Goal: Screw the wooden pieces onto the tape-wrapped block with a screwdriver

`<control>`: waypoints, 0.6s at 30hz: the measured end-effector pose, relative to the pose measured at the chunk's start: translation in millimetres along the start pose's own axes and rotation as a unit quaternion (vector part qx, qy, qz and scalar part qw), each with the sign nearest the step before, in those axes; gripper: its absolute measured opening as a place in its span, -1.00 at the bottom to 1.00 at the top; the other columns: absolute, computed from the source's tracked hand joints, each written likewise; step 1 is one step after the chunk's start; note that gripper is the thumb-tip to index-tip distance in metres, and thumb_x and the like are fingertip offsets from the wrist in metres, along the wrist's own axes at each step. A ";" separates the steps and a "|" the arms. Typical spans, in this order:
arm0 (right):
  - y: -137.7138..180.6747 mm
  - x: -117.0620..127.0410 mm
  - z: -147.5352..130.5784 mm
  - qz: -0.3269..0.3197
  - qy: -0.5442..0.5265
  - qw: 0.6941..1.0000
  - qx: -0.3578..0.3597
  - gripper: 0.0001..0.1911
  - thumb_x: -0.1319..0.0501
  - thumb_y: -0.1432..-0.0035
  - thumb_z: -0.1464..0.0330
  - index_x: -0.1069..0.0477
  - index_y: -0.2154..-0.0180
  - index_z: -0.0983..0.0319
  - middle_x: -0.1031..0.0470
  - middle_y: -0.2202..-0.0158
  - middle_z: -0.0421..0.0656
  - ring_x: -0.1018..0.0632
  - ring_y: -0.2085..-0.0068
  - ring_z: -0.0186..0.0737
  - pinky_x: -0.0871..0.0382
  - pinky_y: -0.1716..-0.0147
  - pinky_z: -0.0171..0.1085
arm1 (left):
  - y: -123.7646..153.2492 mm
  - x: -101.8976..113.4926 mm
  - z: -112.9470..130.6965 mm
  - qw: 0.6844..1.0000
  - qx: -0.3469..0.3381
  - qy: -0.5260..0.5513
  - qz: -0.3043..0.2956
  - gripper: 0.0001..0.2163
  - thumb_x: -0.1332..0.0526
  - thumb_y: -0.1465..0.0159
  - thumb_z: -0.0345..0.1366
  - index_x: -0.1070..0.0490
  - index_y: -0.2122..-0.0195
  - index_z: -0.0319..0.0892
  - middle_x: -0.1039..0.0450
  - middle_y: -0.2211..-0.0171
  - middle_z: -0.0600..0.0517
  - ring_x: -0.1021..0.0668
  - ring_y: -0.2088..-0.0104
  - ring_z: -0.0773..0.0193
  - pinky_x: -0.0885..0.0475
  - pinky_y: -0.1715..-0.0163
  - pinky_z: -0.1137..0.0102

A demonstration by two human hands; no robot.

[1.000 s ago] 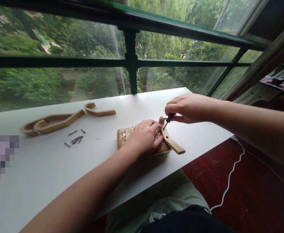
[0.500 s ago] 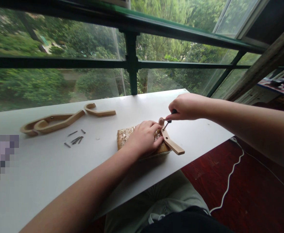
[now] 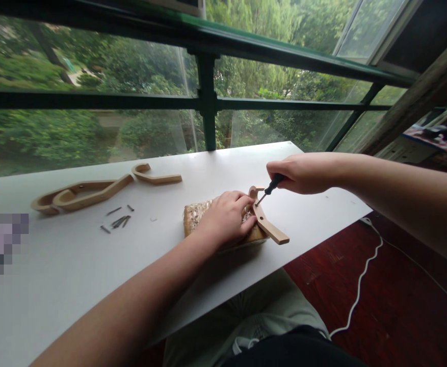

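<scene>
My right hand (image 3: pixel 297 172) is wrapped round the black handle of a screwdriver (image 3: pixel 269 187). The screwdriver slants down and left, its tip at a hole in a curved wooden hook (image 3: pixel 272 228). This hook lies against the right side of a brown block in clear plastic wrap (image 3: pixel 196 216). My left hand (image 3: pixel 229 216) rests on top of the block, thumb and fingertips gripping the hook's near edge. A second hole shows lower on the hook. The palm hides much of the block.
More curved wooden hooks (image 3: pixel 93 196) lie at the left of the white table (image 3: pixel 162 275), with another hook (image 3: pixel 158 178) beside them. Several loose screws (image 3: pixel 120 221) are in front of these. A green railing (image 3: pixel 207 117) and window stand behind. A white cable (image 3: pixel 361 290) runs along the red floor.
My right hand has shifted slightly on the screwdriver, so more of the black handle shows and it leans more to the right. The left hand and the hook stay nearly in place.
</scene>
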State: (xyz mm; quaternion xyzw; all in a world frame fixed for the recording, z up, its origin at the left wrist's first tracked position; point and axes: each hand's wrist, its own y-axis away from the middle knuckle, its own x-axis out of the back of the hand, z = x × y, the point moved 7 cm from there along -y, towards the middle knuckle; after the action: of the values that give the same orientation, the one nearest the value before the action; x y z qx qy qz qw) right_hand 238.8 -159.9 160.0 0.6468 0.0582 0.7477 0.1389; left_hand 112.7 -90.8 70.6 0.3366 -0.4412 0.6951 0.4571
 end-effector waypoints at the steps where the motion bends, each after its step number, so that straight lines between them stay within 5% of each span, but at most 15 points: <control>1: 0.1 2.2 0.3 0.000 0.006 1.000 0.000 -0.80 -0.09 -0.17 0.26 -0.35 0.20 0.19 -0.47 0.40 -0.15 -0.36 0.46 -0.30 -0.08 0.45 -0.29 | 0.0 0.0 0.0 1.000 -0.001 0.000 0.000 -0.70 -0.16 -0.25 -0.12 -0.43 0.03 -0.06 -0.41 0.02 -0.05 -0.42 -0.02 0.03 -0.35 -0.05 0.14; 9: -2.4 8.1 -1.1 -0.025 0.037 0.999 -0.007 -0.66 -0.08 -0.20 0.10 -0.45 0.31 0.20 -0.53 0.46 -0.13 -0.40 0.50 -0.29 -0.07 0.48 -0.28 | -0.2 0.0 0.3 1.000 0.005 -0.008 -0.007 -0.70 -0.16 -0.25 -0.13 -0.43 0.02 -0.05 -0.41 0.00 -0.06 -0.41 -0.03 0.03 -0.35 -0.05 0.15; 18: -2.6 -11.6 6.3 -0.133 -0.039 0.987 -0.075 -0.42 0.14 -0.31 0.02 -0.44 0.40 0.27 -0.47 0.62 -0.15 -0.37 0.62 -0.34 -0.13 0.46 -0.27 | 0.6 -0.5 0.0 1.000 -0.004 -0.011 -0.001 -0.70 -0.15 -0.25 -0.12 -0.43 0.02 -0.04 -0.40 0.01 -0.05 -0.42 -0.02 0.03 -0.36 -0.04 0.14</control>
State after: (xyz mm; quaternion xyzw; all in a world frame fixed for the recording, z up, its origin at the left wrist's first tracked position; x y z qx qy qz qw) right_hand 246.7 -161.3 149.3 0.6498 0.0819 0.6988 0.2876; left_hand 112.3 -91.1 70.0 0.3428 -0.4483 0.6890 0.4547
